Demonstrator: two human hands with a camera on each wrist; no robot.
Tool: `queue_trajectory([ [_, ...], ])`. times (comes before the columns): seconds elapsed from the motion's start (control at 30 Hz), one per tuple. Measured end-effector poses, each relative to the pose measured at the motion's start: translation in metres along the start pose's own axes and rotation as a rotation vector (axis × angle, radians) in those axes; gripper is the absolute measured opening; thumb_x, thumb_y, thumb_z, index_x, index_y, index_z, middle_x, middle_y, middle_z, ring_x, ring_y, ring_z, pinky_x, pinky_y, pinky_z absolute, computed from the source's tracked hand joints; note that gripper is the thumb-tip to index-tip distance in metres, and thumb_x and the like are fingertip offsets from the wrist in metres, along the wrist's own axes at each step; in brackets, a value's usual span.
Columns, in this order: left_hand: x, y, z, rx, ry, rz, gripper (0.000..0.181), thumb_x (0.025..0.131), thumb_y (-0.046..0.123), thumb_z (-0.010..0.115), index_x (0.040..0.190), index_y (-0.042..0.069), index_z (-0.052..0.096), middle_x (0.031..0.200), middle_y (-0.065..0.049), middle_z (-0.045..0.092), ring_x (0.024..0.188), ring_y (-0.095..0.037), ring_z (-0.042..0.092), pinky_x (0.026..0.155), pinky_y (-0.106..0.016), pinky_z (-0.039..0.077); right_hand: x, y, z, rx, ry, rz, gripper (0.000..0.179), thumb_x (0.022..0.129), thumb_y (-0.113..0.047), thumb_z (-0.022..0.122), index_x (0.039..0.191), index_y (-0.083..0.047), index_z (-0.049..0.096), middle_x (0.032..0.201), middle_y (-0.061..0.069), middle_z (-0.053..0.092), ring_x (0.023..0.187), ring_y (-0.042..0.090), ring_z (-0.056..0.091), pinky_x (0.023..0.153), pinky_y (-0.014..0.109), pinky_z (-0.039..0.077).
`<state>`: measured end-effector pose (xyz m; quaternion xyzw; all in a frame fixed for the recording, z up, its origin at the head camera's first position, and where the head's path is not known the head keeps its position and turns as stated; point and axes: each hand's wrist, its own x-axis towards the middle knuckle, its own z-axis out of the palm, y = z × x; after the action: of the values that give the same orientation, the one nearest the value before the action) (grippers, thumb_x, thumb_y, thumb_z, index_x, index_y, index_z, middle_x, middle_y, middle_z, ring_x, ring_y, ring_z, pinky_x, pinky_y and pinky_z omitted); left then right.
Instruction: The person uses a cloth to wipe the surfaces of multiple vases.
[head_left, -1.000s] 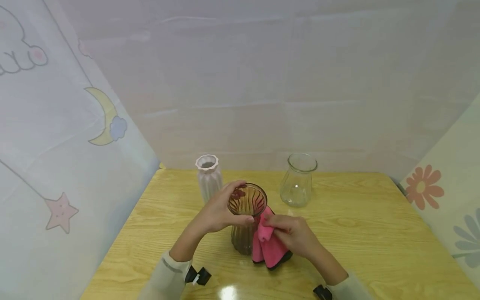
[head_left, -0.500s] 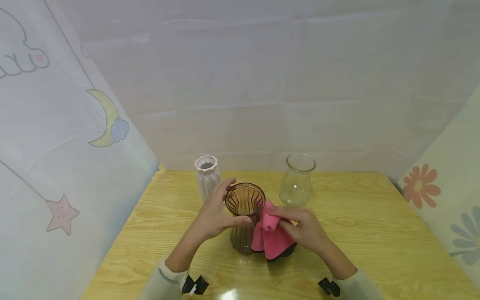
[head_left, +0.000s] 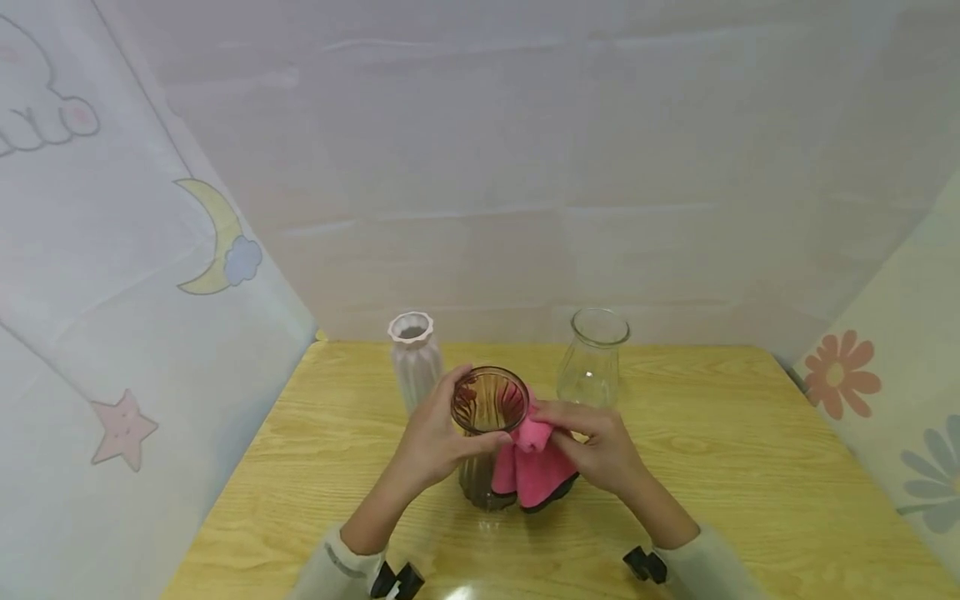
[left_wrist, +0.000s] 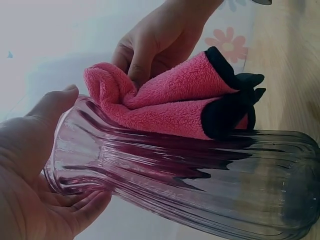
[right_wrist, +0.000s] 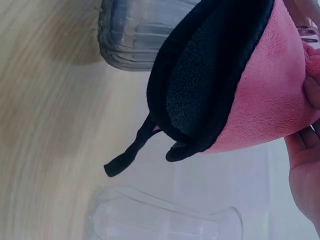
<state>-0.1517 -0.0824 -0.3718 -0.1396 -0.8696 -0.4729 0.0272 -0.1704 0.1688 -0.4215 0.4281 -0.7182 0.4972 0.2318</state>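
A tinted, ribbed glass vase [head_left: 491, 400] stands on the table in front of me. My left hand [head_left: 431, 437] holds its neck, thumb in front and fingers round the far side, as the left wrist view shows on the vase [left_wrist: 150, 170]. Between the thumb and fingers of my right hand [head_left: 600, 446] is a bunched pink cloth [head_left: 534, 467] with a dark edge, pressed to the vase's right side just under the rim. In the right wrist view the cloth [right_wrist: 265, 95] hangs with its dark underside and a loop showing; most of that hand is out of frame.
Behind the left hand stands a white fluted vase [head_left: 416, 367]. A clear glass vase [head_left: 592, 367] stands at the back right, partly behind my right hand. The wooden table [head_left: 750, 467] meets patterned sheets at its back and sides.
Half a second ago my left fingers were lifted off the vase's rim; now they hold it again. The right hand moved right with the cloth, then back left against the vase.
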Motion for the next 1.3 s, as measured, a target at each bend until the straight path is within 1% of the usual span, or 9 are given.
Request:
queue_trajectory([
  [0.13,0.002,-0.004,-0.001,-0.012,-0.006,0.007,0.103,0.071,0.043,0.092,0.153,0.014,0.039,0.142,-0.008,0.055,0.131,-0.028,0.053,0.108,-0.054,0.042,-0.003,0.005,0.007,-0.005,0.0,0.005,0.042,0.075,0.023,0.072,0.107,-0.003,0.078,0.107,0.016,0.076,0.11,0.016,0.07,0.093,0.024,0.055],
  [0.3,0.007,-0.012,-0.004,-0.048,-0.063,0.055,0.1,0.072,0.039,0.092,0.154,0.014,0.039,0.142,-0.005,0.057,0.131,-0.027,0.053,0.109,-0.051,0.042,-0.011,0.007,0.014,-0.084,-0.026,0.043,0.04,0.075,0.019,0.076,0.105,-0.007,0.079,0.105,0.012,0.077,0.103,0.023,0.073,0.09,0.021,0.055],
  [0.47,0.013,-0.018,-0.01,-0.107,-0.155,0.105,0.1,0.074,0.031,0.092,0.154,0.011,0.037,0.145,-0.007,0.054,0.129,-0.026,0.055,0.108,-0.049,0.044,-0.021,0.007,0.015,-0.124,-0.085,0.089,0.04,0.074,0.018,0.078,0.104,-0.009,0.08,0.107,0.008,0.077,0.101,0.026,0.073,0.089,0.019,0.054],
  [0.73,0.031,-0.03,-0.02,-0.236,-0.346,0.222,0.092,0.081,0.015,0.086,0.155,0.005,0.032,0.141,-0.015,0.056,0.128,-0.03,0.056,0.105,-0.044,0.048,-0.033,0.01,0.016,-0.218,-0.176,0.081,0.037,0.076,0.011,0.08,0.101,-0.015,0.08,0.104,0.0,0.078,0.098,0.021,0.075,0.092,0.016,0.052],
  [0.93,0.04,-0.036,-0.023,-0.297,-0.426,0.247,0.095,0.082,0.024,0.086,0.157,0.006,0.03,0.143,-0.018,0.054,0.13,-0.032,0.054,0.106,-0.042,0.048,-0.038,0.015,0.014,-0.237,-0.259,0.087,0.033,0.078,0.009,0.08,0.101,-0.015,0.08,0.101,-0.002,0.078,0.097,0.021,0.075,0.087,0.022,0.056],
  [1.03,0.04,-0.037,-0.023,-0.33,-0.418,0.245,0.103,0.081,0.029,0.087,0.16,0.01,0.024,0.152,-0.015,0.045,0.136,-0.031,0.049,0.111,-0.048,0.043,-0.038,0.016,0.011,-0.255,-0.299,0.091,0.032,0.079,0.01,0.079,0.101,-0.014,0.08,0.099,-0.001,0.078,0.094,0.019,0.075,0.082,0.025,0.059],
  [1.1,0.036,-0.039,-0.022,-0.326,-0.371,0.243,0.106,0.081,0.033,0.087,0.161,0.013,0.021,0.158,-0.011,0.039,0.141,-0.031,0.043,0.114,-0.052,0.038,-0.037,0.015,0.007,-0.262,-0.299,0.106,0.033,0.079,0.009,0.078,0.103,-0.013,0.08,0.101,-0.001,0.078,0.094,0.019,0.075,0.082,0.023,0.058],
  [1.2,0.026,-0.039,-0.019,-0.313,-0.265,0.211,0.107,0.079,0.029,0.089,0.161,0.014,0.022,0.162,-0.008,0.032,0.146,-0.03,0.036,0.115,-0.054,0.035,-0.031,0.009,0.0,-0.253,-0.231,0.11,0.04,0.078,0.012,0.078,0.107,-0.013,0.079,0.104,0.0,0.078,0.097,0.021,0.074,0.087,0.016,0.054],
  [1.3,0.015,-0.034,-0.015,-0.285,-0.176,0.175,0.104,0.078,0.022,0.089,0.16,0.009,0.026,0.162,-0.01,0.033,0.147,-0.03,0.034,0.115,-0.052,0.036,-0.023,0.001,-0.009,-0.229,-0.125,0.088,0.045,0.075,0.017,0.077,0.109,-0.013,0.079,0.107,0.002,0.077,0.101,0.026,0.073,0.092,0.014,0.051],
])
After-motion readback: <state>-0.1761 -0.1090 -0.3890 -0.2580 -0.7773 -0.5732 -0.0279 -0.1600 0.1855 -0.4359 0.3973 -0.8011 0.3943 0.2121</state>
